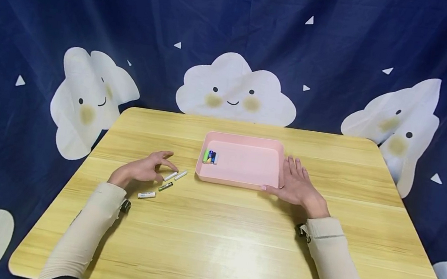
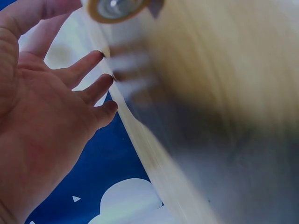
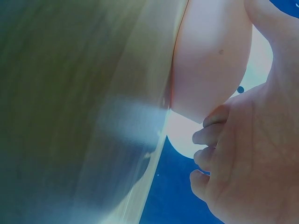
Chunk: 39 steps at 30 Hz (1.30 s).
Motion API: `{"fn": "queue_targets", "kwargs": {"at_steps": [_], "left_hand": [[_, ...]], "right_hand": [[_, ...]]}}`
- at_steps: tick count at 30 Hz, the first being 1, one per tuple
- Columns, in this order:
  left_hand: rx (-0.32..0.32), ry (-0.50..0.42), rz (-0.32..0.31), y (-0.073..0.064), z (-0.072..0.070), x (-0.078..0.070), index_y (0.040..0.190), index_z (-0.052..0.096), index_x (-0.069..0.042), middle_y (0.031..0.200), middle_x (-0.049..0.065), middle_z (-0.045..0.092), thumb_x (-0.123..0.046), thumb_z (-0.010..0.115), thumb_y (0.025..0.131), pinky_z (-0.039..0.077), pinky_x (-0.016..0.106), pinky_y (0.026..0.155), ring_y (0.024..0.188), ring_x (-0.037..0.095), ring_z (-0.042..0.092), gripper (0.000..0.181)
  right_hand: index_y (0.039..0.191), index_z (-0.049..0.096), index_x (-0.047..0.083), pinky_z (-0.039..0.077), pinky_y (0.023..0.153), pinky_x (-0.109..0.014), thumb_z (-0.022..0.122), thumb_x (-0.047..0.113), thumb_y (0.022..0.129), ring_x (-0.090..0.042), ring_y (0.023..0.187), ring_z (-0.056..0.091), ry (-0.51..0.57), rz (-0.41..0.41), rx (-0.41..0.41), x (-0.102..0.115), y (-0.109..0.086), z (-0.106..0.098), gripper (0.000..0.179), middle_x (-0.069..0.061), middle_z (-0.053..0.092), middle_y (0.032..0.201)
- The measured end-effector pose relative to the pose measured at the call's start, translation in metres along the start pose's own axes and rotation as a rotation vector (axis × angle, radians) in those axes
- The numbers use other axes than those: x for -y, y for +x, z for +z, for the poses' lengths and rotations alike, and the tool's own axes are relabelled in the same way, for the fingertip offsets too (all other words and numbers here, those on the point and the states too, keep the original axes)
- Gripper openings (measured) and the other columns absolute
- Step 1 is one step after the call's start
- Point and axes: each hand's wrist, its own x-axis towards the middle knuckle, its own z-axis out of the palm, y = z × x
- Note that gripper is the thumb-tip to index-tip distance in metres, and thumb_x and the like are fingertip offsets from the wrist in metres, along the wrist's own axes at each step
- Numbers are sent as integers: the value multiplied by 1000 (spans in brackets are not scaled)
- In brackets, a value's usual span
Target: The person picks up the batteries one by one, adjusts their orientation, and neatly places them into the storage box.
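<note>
My left hand [image 1: 140,167] hovers low over the left of the table with its fingers loosely spread. Two slim white batteries, one [image 1: 170,176] between its thumb and index finger and one [image 1: 180,175] just beyond, lie on the wood. A dark green battery [image 1: 166,186] and a thicker white battery [image 1: 147,195] lie nearer me. One battery's metal end [image 2: 119,7] shows large in the left wrist view. With fingers straight, my right hand [image 1: 296,186] rests against the right side of a pink tray [image 1: 238,184], its thumb along the front corner.
Inside the tray, against its left wall, several batteries [image 1: 206,156] stand side by side, green, blue and dark. The light wooden table [image 1: 200,246] carries everything. Behind it hangs a navy curtain [image 1: 159,16] with smiling clouds.
</note>
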Motion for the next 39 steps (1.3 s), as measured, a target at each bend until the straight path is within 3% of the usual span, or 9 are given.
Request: {"fn": "queue_targets", "kwargs": {"at_steps": [10, 22, 29, 39], "left_hand": [[2, 5, -7, 0, 2, 0, 128, 73, -11, 165, 34, 22, -10, 79, 83, 21, 76, 117, 152, 57, 15, 45], [-47, 31, -38, 1, 5, -2, 123, 74, -15, 165, 30, 26, -27, 88, 82, 17, 76, 119, 153, 54, 17, 45], [-59, 31, -44, 3, 8, -6, 121, 75, -14, 167, 26, 27, -27, 88, 82, 18, 74, 120, 154, 51, 17, 43], [-126, 18, -39, 10, 4, -6, 123, 74, -9, 166, 20, 31, -27, 88, 83, 20, 72, 122, 155, 47, 20, 46]], "right_hand": [[162, 1, -10, 2, 129, -64, 54, 79, 88, -50, 159, -7, -4, -1, -8, 0, 0, 0, 127, -30, -6, 171], [161, 1, -11, 2, 129, -64, 54, 80, 88, -50, 159, -6, -8, 2, -11, -1, 1, 1, 128, -31, -5, 171], [161, 2, -12, 3, 129, -64, 54, 81, 87, -51, 159, -5, -8, -2, -18, -1, 1, 1, 129, -31, -4, 171], [161, 1, -11, 4, 129, -64, 54, 82, 87, -50, 159, -5, -9, 0, -15, -1, 1, 1, 130, -31, -4, 171]]}}
